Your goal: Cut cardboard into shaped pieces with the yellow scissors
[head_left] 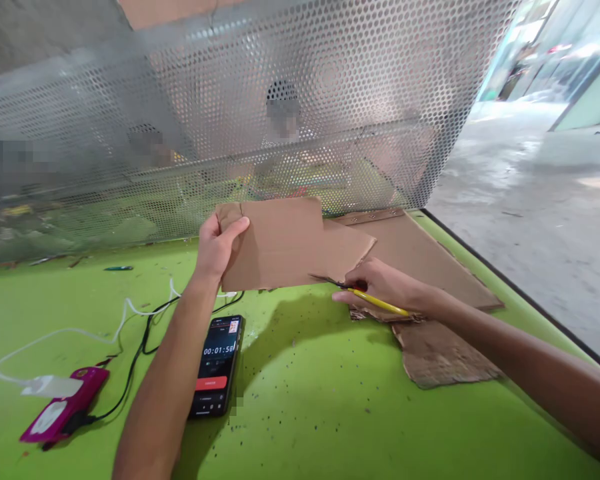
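My left hand [220, 248] grips the left end of a brown cardboard piece [280, 247], thumb on its face. The piece is held up above the green table and has a stepped upper right edge. My right hand [373, 283] is closed around dark-bladed scissors [325, 277], whose blades lie at the cardboard's lower right edge. A slim yellow stick-like thing [380, 303] runs along the same hand; its kind I cannot make out. Behind and below the right hand lie a larger cardboard sheet [430, 260] and a torn cardboard scrap [443, 357].
A phone [217, 367] showing a timer lies on the green table [300, 413]. To its left are a pink power bank or adapter-like block [70, 403], a white plug [55, 385] and cables. A perforated metal screen [280, 120] rises behind, with people beyond it.
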The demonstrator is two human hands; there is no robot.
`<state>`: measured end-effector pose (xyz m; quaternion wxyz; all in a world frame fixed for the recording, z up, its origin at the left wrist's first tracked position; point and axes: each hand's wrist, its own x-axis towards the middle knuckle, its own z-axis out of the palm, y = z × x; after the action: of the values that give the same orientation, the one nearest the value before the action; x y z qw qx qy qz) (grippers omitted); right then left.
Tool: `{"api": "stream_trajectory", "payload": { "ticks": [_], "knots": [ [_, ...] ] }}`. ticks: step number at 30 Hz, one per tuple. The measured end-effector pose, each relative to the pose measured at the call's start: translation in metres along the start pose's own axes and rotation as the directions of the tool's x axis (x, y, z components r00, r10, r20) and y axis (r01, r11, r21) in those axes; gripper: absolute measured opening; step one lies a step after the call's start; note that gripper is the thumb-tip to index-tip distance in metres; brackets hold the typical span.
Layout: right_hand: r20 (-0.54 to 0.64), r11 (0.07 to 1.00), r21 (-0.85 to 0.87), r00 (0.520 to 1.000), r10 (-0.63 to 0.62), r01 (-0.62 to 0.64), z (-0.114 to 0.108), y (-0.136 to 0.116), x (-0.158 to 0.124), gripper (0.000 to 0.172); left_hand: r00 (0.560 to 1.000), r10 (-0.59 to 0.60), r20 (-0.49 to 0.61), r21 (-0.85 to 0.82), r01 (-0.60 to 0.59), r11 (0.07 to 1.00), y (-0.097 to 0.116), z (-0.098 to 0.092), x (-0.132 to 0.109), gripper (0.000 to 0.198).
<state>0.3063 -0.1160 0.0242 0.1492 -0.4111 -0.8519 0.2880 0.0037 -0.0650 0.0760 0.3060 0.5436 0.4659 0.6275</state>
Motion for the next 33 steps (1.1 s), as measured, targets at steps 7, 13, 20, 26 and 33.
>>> {"api": "stream_trajectory", "payload": {
  "ticks": [7,13,20,26,33],
  "knots": [
    [-0.001,0.999,-0.028,0.999,-0.034,0.034,0.0011,-0.0026,-0.0007,0.061,1.0,0.001,-0.012,-0.004,-0.001,1.0,0.0024,0.0018,-0.0021,0.028],
    [-0.019,0.999,0.005,0.999,-0.033,0.033,0.0042,-0.004,-0.0001,0.061,0.999,0.035,0.004,0.059,-0.035,0.998,0.0047,0.0019,-0.0035,0.028],
    [-0.031,0.999,0.034,1.0,-0.003,0.004,0.0058,-0.0029,-0.0004,0.062,1.0,0.021,-0.007,0.059,-0.02,0.998,0.0057,0.0024,-0.0037,0.027],
    [-0.073,0.998,0.06,0.997,-0.003,0.007,0.0091,-0.0044,0.0008,0.06,1.0,0.024,-0.016,0.055,-0.023,0.998,0.0074,0.0006,-0.0031,0.028],
    [-0.05,0.998,0.027,0.997,-0.05,0.052,0.0049,-0.0038,-0.0006,0.058,0.999,0.026,-0.021,0.034,-0.025,0.999,0.0096,0.0029,-0.004,0.026]
  ]
}}
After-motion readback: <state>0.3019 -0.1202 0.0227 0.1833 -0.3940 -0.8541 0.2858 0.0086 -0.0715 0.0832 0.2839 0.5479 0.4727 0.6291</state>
